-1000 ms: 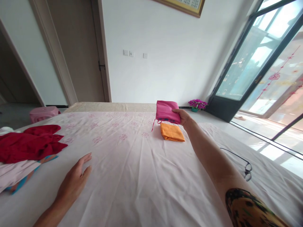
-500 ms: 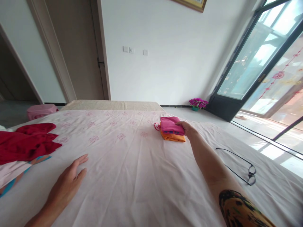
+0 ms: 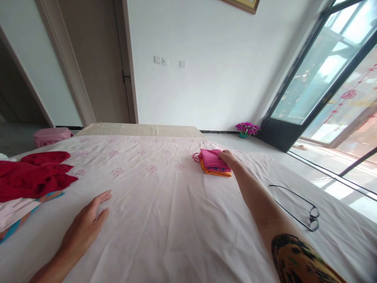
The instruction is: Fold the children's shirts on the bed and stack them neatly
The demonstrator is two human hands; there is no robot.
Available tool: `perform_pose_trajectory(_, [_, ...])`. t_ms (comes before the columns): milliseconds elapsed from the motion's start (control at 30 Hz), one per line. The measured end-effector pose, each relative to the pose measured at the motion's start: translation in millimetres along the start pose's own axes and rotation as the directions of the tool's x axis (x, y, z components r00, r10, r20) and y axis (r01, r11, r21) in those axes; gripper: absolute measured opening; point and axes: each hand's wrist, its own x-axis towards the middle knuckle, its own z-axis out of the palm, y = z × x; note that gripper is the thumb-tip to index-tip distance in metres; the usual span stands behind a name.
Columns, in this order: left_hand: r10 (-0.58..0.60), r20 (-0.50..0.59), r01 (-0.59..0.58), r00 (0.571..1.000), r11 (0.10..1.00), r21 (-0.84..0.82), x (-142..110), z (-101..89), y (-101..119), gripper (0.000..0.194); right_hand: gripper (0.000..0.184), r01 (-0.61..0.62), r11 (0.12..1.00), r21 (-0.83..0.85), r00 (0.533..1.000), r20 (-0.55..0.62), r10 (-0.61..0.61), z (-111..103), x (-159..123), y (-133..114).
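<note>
A folded pink cloth [image 3: 213, 160] lies on top of a folded orange cloth [image 3: 218, 172] on the pale pink bed sheet [image 3: 165, 212], far across the bed. My right hand [image 3: 228, 157] is stretched out to the pink cloth's right edge, and its fingers are closed on that edge. A red cord loop sticks out at the cloth's left side. My left hand [image 3: 85, 224] lies flat on the sheet near me, fingers spread, holding nothing.
A heap of red clothes [image 3: 35, 177] with pink and teal pieces beneath lies at the left edge. Black glasses [image 3: 297, 208] rest on the sheet to the right. A pink stool [image 3: 51, 135], a flower pot [image 3: 246, 129] and glass doors stand beyond the bed.
My right hand brought the pink cloth down from the air onto the orange cloth, where it now lies flat. My left hand stayed on the sheet.
</note>
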Motion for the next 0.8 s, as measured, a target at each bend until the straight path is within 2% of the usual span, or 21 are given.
perform_pose_trajectory(67, [0.004,0.002,-0.004,1.0,1.0,0.007,0.8,1.0,-1.3,0.05,0.049,0.008,0.979,-0.203,0.996,-0.084,-0.025,7.3,-3.2,-2.7])
perform_pose_trajectory(133, [0.007,0.005,-0.007,1.0,1.0,0.013,1.6,2.3,-2.9,0.05,0.057,0.038,0.91,-0.414,0.982,-0.153,-0.111,17.3,-9.1,-7.4])
perform_pose_trajectory(233, [0.011,0.013,-0.011,1.0,1.0,0.023,2.3,3.4,-5.3,0.048,0.058,0.176,0.801,-0.572,0.957,-0.091,-0.275,35.7,-20.3,-15.3])
perform_pose_trajectory(300, [0.02,0.019,-0.021,1.0,0.999,0.046,2.8,3.3,-6.1,0.047,0.058,0.261,0.751,-0.607,0.947,0.012,-0.32,48.3,-27.0,-19.1])
perform_pose_trajectory(400, [0.055,0.018,-0.057,0.998,0.994,0.092,3.4,2.5,-5.6,0.047,0.06,0.313,0.71,-0.63,0.946,0.138,-0.295,64.5,-32.4,-20.4])
perform_pose_trajectory(567, [0.108,0.011,-0.108,0.994,0.981,0.161,4.1,1.7,-1.1,0.046,0.059,0.288,0.71,-0.643,0.954,0.131,-0.269,78.0,-32.2,-14.3])
perform_pose_trajectory(700, [0.194,-0.026,-0.185,0.981,0.961,0.206,3.8,1.8,4.1,0.045,0.059,0.285,0.711,-0.643,0.956,0.132,-0.264,75.5,-30.9,-12.5])
perform_pose_trajectory(800, [0.249,-0.033,-0.234,0.968,0.943,0.237,2.9,1.5,8.9,0.044,0.06,0.295,0.711,-0.638,0.955,0.185,-0.231,69.5,-33.4,-16.9])
